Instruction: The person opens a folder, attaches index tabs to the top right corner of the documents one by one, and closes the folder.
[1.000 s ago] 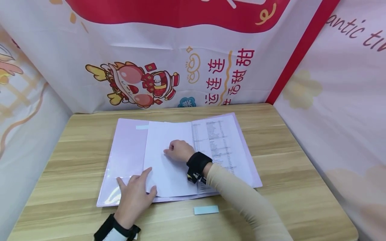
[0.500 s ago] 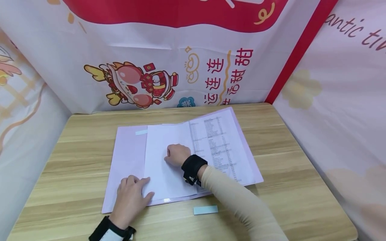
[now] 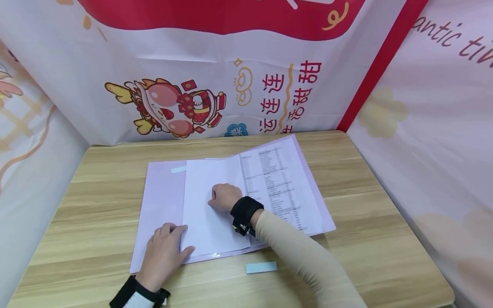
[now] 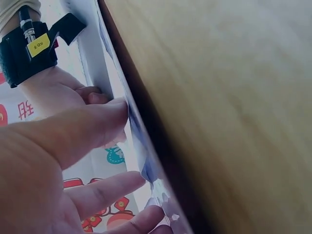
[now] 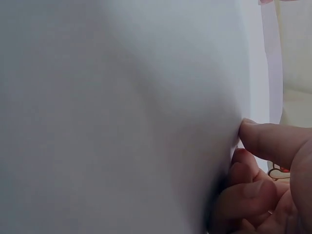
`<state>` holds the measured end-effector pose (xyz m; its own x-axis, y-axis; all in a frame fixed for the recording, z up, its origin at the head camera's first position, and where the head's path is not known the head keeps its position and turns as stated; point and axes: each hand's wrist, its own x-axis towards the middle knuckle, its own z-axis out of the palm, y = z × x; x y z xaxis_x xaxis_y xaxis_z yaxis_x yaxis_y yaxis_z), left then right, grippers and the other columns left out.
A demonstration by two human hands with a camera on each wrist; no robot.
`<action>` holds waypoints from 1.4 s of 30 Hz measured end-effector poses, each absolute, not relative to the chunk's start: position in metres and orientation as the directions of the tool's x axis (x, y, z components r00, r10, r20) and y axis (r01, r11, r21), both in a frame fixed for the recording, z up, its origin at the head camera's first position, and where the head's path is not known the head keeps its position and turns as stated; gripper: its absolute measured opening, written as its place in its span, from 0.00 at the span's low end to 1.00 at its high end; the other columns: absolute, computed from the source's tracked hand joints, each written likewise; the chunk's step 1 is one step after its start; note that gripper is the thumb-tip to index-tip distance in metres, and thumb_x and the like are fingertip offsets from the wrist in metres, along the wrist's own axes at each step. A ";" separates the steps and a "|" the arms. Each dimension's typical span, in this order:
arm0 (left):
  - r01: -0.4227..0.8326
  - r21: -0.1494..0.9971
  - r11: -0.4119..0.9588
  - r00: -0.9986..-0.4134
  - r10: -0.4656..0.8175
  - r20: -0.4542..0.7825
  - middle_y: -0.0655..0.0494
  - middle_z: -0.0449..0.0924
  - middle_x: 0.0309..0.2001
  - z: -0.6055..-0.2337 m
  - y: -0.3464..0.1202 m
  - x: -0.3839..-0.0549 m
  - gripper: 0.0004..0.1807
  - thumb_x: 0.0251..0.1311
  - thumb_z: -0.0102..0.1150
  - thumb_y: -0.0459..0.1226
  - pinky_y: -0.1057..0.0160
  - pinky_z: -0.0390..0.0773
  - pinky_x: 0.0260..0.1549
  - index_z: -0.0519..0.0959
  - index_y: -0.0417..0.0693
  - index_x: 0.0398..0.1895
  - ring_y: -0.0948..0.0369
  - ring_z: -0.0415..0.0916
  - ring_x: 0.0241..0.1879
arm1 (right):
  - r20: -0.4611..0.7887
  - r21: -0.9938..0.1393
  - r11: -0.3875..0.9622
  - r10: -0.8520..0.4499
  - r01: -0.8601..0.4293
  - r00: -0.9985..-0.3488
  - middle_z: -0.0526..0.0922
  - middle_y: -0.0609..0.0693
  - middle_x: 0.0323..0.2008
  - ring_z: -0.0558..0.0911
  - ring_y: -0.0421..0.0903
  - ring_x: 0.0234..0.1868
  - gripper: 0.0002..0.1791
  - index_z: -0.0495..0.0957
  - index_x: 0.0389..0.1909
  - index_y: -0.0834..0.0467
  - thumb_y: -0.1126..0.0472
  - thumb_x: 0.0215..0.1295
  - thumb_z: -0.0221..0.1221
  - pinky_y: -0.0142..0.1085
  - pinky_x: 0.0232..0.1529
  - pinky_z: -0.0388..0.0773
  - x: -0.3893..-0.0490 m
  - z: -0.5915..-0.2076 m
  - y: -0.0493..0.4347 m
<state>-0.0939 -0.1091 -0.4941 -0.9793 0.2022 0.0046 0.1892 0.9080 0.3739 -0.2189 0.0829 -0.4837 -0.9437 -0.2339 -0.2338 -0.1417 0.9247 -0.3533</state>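
Observation:
A lilac folder (image 3: pixel 158 201) lies spread on the table, with a blank white sheet (image 3: pixel 200 231) over its middle. To the right of that sheet shows a printed page (image 3: pixel 286 188) with columns of small text. My right hand (image 3: pixel 225 197) rests on the white sheet with its fingers curled under; in the right wrist view the thumb (image 5: pixel 268 139) touches the paper. My left hand (image 3: pixel 163 252) rests with spread fingers on the folder's lower left part, its thumb tip near the sheet's lower left corner. A pale strip (image 3: pixel 178 170) lies at the folder's upper left.
A light blue strip (image 3: pixel 261 268) lies on the wooden table (image 3: pixel 385 256) in front of the folder. Printed cloth (image 3: pixel 173 51) hangs behind the table's far edge, and more cloth stands at both sides.
The folder has turned slightly: its left part slid nearer and its right far corner moved away. My left hand drew back toward me with its fingers less spread. My right hand shifted slightly nearer.

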 end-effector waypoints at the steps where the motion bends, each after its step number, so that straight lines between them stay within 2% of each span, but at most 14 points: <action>1: 0.186 0.370 0.910 -0.980 0.201 0.000 0.33 0.76 0.51 -0.493 -0.109 -0.094 0.34 0.50 0.79 0.44 0.34 0.72 0.51 0.81 0.33 0.57 0.38 0.72 0.52 | -0.232 -0.357 0.924 -0.232 -0.139 -0.945 0.76 0.42 0.22 0.75 0.41 0.26 0.16 0.75 0.24 0.50 0.48 0.67 0.66 0.32 0.27 0.67 -0.218 -0.482 0.083; 7: 0.164 0.350 0.922 -0.984 0.177 -0.006 0.33 0.78 0.52 -0.483 -0.107 -0.096 0.33 0.54 0.76 0.45 0.30 0.69 0.51 0.81 0.35 0.58 0.38 0.73 0.53 | -0.217 -0.397 0.908 -0.236 -0.136 -0.947 0.77 0.42 0.22 0.76 0.41 0.25 0.16 0.75 0.23 0.50 0.48 0.66 0.67 0.32 0.26 0.67 -0.220 -0.482 0.085; 12: 0.160 0.347 0.924 -0.986 0.164 0.016 0.35 0.79 0.51 -0.473 -0.107 -0.097 0.30 0.56 0.75 0.45 0.32 0.68 0.49 0.81 0.36 0.57 0.39 0.74 0.52 | -0.225 -0.449 0.885 -0.243 -0.121 -0.944 0.76 0.42 0.22 0.75 0.41 0.25 0.16 0.76 0.23 0.50 0.48 0.65 0.67 0.32 0.26 0.67 -0.224 -0.482 0.092; 23: 0.191 0.405 0.894 -0.979 0.143 0.145 0.38 0.81 0.51 -0.454 -0.103 -0.094 0.24 0.57 0.73 0.42 0.33 0.64 0.53 0.83 0.40 0.55 0.38 0.72 0.55 | -0.238 -0.535 0.837 -0.278 -0.113 -0.931 0.77 0.45 0.23 0.75 0.42 0.25 0.14 0.78 0.29 0.52 0.48 0.69 0.65 0.33 0.26 0.68 -0.216 -0.442 0.108; 29: 0.228 0.415 0.881 -0.968 0.157 0.198 0.39 0.81 0.51 -0.445 -0.097 -0.092 0.23 0.57 0.73 0.40 0.33 0.63 0.56 0.84 0.41 0.54 0.39 0.71 0.57 | -0.199 -0.547 0.823 -0.302 -0.150 -0.932 0.78 0.45 0.25 0.76 0.42 0.26 0.14 0.78 0.29 0.52 0.48 0.69 0.65 0.33 0.27 0.70 -0.206 -0.429 0.119; 36: 0.334 0.401 0.853 -0.925 0.215 0.314 0.43 0.83 0.46 -0.437 -0.087 -0.087 0.21 0.52 0.77 0.38 0.35 0.66 0.60 0.86 0.42 0.49 0.42 0.75 0.53 | -0.167 -0.575 0.803 -0.306 -0.160 -0.937 0.79 0.47 0.26 0.77 0.44 0.29 0.13 0.79 0.30 0.52 0.49 0.69 0.66 0.34 0.29 0.72 -0.194 -0.419 0.134; 42: 0.398 0.395 0.828 -0.893 0.251 0.373 0.45 0.83 0.47 -0.427 -0.077 -0.082 0.21 0.51 0.77 0.38 0.32 0.61 0.64 0.86 0.43 0.49 0.43 0.75 0.54 | -0.124 -0.593 0.782 -0.325 -0.193 -0.937 0.78 0.46 0.26 0.76 0.44 0.29 0.11 0.79 0.30 0.52 0.50 0.69 0.66 0.34 0.29 0.73 -0.180 -0.409 0.156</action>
<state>-0.0823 -0.0770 -0.4268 -0.8933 0.2510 0.3729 0.3977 0.8280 0.3953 -0.1802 0.1556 -0.4090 -0.9374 -0.3254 -0.1241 -0.1928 0.7816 -0.5933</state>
